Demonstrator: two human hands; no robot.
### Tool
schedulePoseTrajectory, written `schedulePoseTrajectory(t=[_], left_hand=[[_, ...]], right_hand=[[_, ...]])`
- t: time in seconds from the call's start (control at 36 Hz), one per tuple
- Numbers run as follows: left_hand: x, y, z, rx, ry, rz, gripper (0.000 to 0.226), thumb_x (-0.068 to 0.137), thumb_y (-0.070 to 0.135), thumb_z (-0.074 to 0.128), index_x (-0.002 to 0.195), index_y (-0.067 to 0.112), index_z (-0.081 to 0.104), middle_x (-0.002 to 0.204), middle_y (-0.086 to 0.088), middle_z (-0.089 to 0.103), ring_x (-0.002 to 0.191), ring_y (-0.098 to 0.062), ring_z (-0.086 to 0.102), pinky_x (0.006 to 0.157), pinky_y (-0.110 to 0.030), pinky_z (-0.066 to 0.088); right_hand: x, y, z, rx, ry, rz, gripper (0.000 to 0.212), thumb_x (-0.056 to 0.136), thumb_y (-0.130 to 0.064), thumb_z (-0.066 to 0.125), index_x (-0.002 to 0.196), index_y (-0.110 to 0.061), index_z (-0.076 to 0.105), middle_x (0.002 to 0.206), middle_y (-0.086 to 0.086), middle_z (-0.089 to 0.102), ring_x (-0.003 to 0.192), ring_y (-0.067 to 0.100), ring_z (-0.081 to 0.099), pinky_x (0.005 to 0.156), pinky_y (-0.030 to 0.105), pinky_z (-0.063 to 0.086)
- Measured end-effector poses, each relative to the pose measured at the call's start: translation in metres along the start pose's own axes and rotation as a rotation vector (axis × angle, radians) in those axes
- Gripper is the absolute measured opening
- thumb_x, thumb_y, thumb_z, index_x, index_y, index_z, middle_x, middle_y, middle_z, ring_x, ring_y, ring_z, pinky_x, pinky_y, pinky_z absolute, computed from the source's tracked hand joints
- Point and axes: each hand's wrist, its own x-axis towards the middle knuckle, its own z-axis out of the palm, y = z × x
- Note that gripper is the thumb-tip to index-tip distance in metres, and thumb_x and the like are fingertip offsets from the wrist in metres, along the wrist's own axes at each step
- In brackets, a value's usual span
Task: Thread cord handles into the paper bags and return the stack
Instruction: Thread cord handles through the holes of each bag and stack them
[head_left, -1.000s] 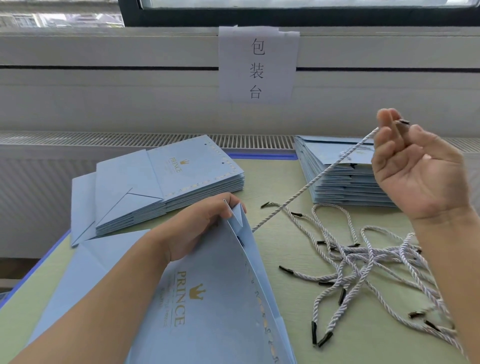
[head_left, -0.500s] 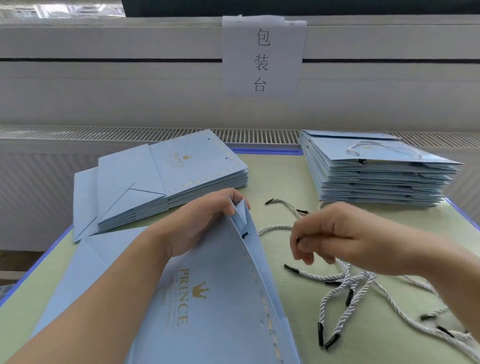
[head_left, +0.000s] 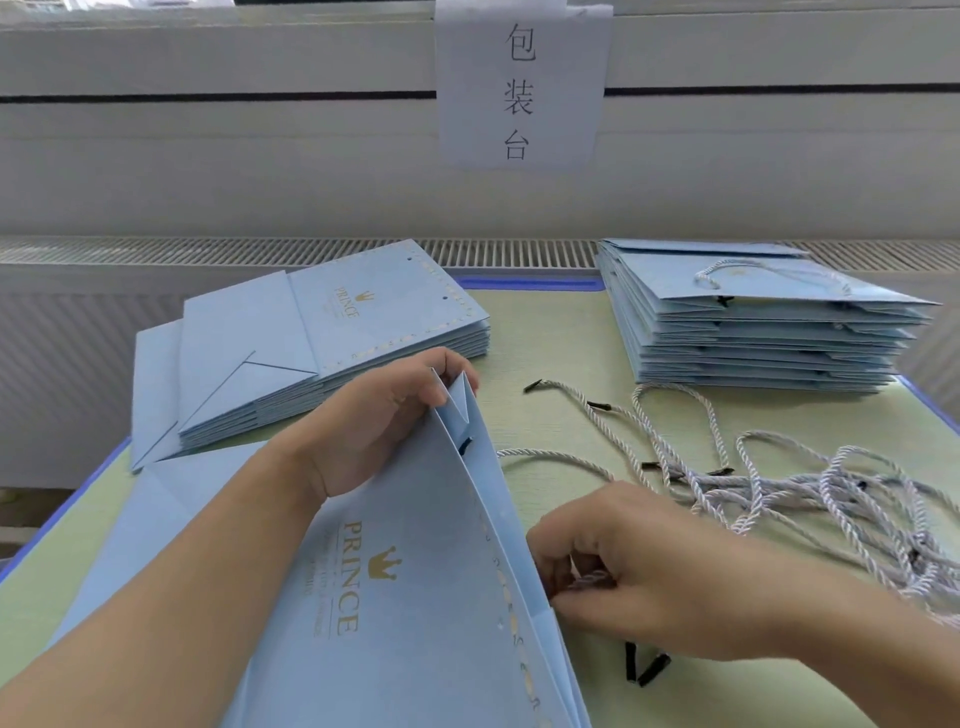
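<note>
- Two hands worked on one light-blue paper bag (head_left: 405, 597) printed "PRINCE", which lay in the near centre of the green table (head_left: 545, 332) with its mouth edge raised.
- Right hand (head_left: 639, 582) was at the bag's near right edge, fingers curled and pinching a section of white twisted cord (head_left: 561, 460); the exact fingertip contact was blurred.
- That cord ran from the right hand up to a black tip (head_left: 464, 446) seated at the bag's upper edge.
- Left hand (head_left: 374, 426) gripped the bag's top corner, thumb and fingers clamped on the folded paper.
- Loose cord handles (head_left: 810, 493) with black tips lay tangled on the table, right of the bag.
- Far left, a flat stack of bags without handles (head_left: 311, 348) rested on the table.
- Far right, a stack of bags with handles fitted (head_left: 763, 332) stood, well apart from the left stack.
- Behind, a paper sign (head_left: 519, 83) hung on the wall.
</note>
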Motion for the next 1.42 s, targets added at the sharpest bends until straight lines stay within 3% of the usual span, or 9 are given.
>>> schedulePoseTrajectory(t=[0.11, 0.25, 0.58, 0.83, 1.0, 1.08, 1.22, 1.33, 1.42], left_hand=[[0.0, 0.0, 0.0, -0.002, -0.003, 0.006, 0.03, 0.055, 0.017, 0.055, 0.084, 0.015, 0.058, 0.077, -0.007, 0.052, 0.067, -0.022, 0.05, 0.061, -0.033, 0.04], [0.0, 0.001, 0.001, -0.017, 0.014, 0.009, 0.026, 0.061, 0.014, 0.047, 0.085, 0.013, 0.057, 0.077, -0.007, 0.052, 0.068, -0.023, 0.05, 0.064, -0.034, 0.039], [0.001, 0.001, 0.0, -0.002, 0.013, 0.007, 0.028, 0.057, 0.014, 0.049, 0.085, 0.013, 0.056, 0.076, -0.007, 0.053, 0.068, -0.022, 0.05, 0.065, -0.034, 0.039], [0.001, 0.001, -0.002, 0.014, 0.001, 0.019, 0.037, 0.047, 0.022, 0.057, 0.083, 0.014, 0.059, 0.077, -0.006, 0.054, 0.068, -0.022, 0.051, 0.067, -0.035, 0.039], [0.0, 0.001, -0.005, 0.009, -0.016, 0.044, 0.043, 0.045, 0.023, 0.057, 0.087, 0.01, 0.056, 0.078, -0.006, 0.053, 0.065, -0.02, 0.052, 0.067, -0.035, 0.04], [0.001, 0.002, -0.006, 0.02, -0.021, 0.036, 0.044, 0.045, 0.023, 0.056, 0.087, 0.009, 0.055, 0.076, -0.006, 0.054, 0.064, -0.02, 0.053, 0.065, -0.034, 0.041], [0.002, 0.001, -0.003, 0.033, 0.006, 0.021, 0.037, 0.052, 0.014, 0.051, 0.088, 0.009, 0.054, 0.076, -0.005, 0.054, 0.065, -0.019, 0.053, 0.066, -0.034, 0.041], [0.003, 0.001, -0.002, 0.022, 0.023, 0.004, 0.033, 0.058, 0.011, 0.044, 0.089, 0.009, 0.053, 0.076, -0.007, 0.053, 0.065, -0.021, 0.051, 0.068, -0.035, 0.04], [0.003, 0.001, 0.0, 0.024, 0.033, 0.002, 0.032, 0.058, 0.01, 0.044, 0.089, 0.009, 0.053, 0.079, -0.009, 0.05, 0.065, -0.022, 0.049, 0.072, -0.038, 0.039]], right_hand=[[0.0, 0.0, 0.006, 0.148, -0.02, 0.025, 0.012, 0.084, -0.007, 0.055, 0.086, -0.009, 0.067, 0.073, 0.006, 0.062, 0.065, 0.02, 0.052, 0.063, 0.035, 0.047], [0.001, -0.004, 0.009, 0.389, -0.079, 0.058, 0.021, 0.089, 0.001, 0.054, 0.094, -0.01, 0.072, 0.069, 0.001, 0.06, 0.054, -0.001, 0.04, 0.052, 0.011, 0.032], [0.003, -0.003, 0.013, 0.597, 0.0, 0.1, 0.007, 0.085, 0.001, 0.059, 0.091, -0.001, 0.063, 0.09, 0.025, 0.066, 0.072, 0.019, 0.051, 0.069, 0.036, 0.039], [0.0, -0.008, 0.021, 0.666, 0.109, 0.086, 0.03, 0.081, -0.006, 0.067, 0.064, -0.026, 0.053, 0.057, -0.009, 0.048, 0.052, 0.009, 0.035, 0.05, 0.019, 0.029], [0.0, -0.014, 0.025, 0.796, 0.143, 0.072, 0.021, 0.073, -0.01, 0.065, 0.064, -0.026, 0.056, 0.059, -0.005, 0.053, 0.053, 0.011, 0.041, 0.051, 0.019, 0.032], [0.001, -0.011, 0.025, 0.908, 0.084, 0.094, 0.021, 0.073, -0.007, 0.067, 0.066, -0.025, 0.059, 0.068, 0.004, 0.06, 0.064, 0.019, 0.047, 0.058, 0.026, 0.037], [-0.004, -0.01, 0.017, 0.94, 0.035, 0.215, 0.02, 0.073, -0.013, 0.058, 0.092, -0.014, 0.052, 0.058, -0.003, 0.058, 0.047, 0.01, 0.047, 0.046, 0.014, 0.033], [-0.008, -0.014, 0.016, 0.788, 0.079, 0.183, 0.042, 0.071, -0.046, 0.057, 0.112, -0.042, 0.048, 0.056, -0.004, 0.054, 0.053, 0.012, 0.049, 0.05, 0.016, 0.035], [-0.007, -0.016, 0.018, 0.564, 0.16, 0.141, 0.05, 0.072, -0.042, 0.055, 0.117, -0.048, 0.037, 0.054, -0.011, 0.057, 0.051, 0.005, 0.047, 0.053, 0.012, 0.035]])
